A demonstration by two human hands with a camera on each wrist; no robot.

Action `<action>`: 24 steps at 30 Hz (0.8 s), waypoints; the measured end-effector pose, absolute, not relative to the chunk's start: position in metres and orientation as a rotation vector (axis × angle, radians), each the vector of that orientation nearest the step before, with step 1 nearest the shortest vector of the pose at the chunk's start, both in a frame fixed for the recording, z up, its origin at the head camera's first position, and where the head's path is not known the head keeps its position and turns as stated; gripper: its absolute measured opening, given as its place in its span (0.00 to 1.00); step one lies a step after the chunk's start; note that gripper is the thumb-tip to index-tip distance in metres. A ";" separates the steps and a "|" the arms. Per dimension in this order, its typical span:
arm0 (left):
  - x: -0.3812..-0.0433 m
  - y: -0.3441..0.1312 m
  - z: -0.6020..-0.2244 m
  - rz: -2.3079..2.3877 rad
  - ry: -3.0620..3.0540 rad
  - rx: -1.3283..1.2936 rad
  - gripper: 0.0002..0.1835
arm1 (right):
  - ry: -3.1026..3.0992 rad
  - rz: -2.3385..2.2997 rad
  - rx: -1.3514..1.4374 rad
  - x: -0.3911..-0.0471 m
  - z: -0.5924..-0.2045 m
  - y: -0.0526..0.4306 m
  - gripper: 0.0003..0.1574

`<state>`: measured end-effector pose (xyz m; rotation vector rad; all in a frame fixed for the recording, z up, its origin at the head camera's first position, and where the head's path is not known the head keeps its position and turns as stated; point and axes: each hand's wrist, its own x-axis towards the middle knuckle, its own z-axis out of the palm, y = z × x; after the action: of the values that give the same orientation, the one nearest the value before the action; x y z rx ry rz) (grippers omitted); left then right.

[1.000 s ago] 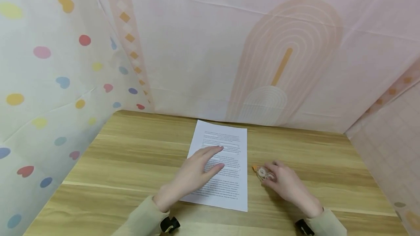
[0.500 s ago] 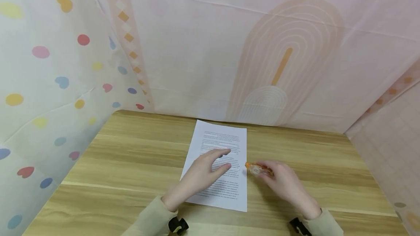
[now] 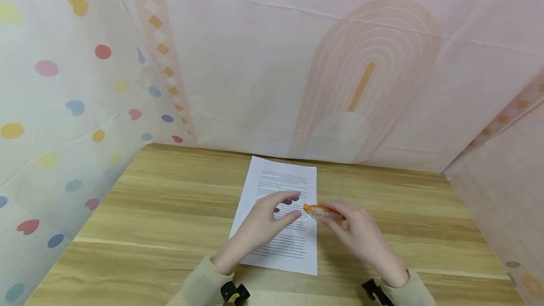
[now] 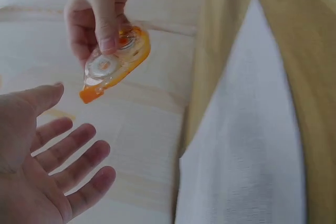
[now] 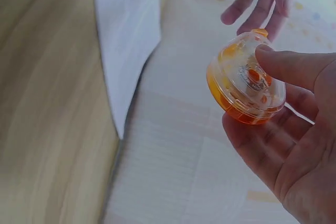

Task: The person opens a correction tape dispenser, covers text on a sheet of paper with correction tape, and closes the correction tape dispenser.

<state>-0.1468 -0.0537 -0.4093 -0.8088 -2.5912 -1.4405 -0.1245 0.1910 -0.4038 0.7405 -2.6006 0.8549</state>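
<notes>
My right hand (image 3: 361, 228) holds a correction tape (image 5: 249, 80) between thumb and fingers. The tape has a clear and orange case with an orange tip, and white reels show inside in the left wrist view. It is held up over the right edge of a printed sheet of paper (image 3: 280, 254). Just left of the orange tip, my left hand (image 3: 265, 218) hovers over the sheet with thumb and fingers apart, holding nothing. In the left wrist view its fingers (image 4: 79, 145) are spread and loosely bent below the correction tape.
The sheet lies on a wood-grain table (image 3: 170, 211), its far end close to the table's back edge. A patterned cloth (image 3: 238, 70) hangs behind the table, and a dotted cloth (image 3: 59, 164) hangs at the left.
My right hand has lifted the correction tape from the table and carried it left to the sheet's edge. My left hand has shifted slightly right, its fingers bending more.
</notes>
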 end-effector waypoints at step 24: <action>-0.141 -0.061 -0.404 -1.575 -2.501 -0.842 0.11 | -2.413 0.966 0.872 -0.117 -0.397 0.174 0.21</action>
<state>-0.1413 -0.0612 -0.4045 -0.8422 -2.5006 -1.5748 -0.1168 0.1745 -0.3971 0.8717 -2.4132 0.9660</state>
